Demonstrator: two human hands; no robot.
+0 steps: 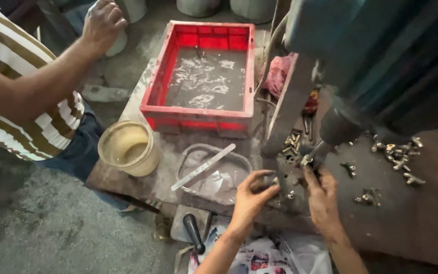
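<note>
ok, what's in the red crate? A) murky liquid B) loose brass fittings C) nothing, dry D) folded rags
A: the red crate holds a grey, murky liquid with pale foam streaks on its surface; the small metal fittings lie on the machine table at right, near the person's right hand.

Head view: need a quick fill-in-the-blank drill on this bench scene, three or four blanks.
1. The rectangular plastic crate holding grey liquid is ____ in colour.
2. A flat pale metal strip lies across the grey oval ____.
3. The round cream plastic bucket stands to the ____ of the oval basin in the picture.
4. Small brass fittings lie scattered on the dark ____ under the drill press.

Missing words: red; basin; left; table
</note>
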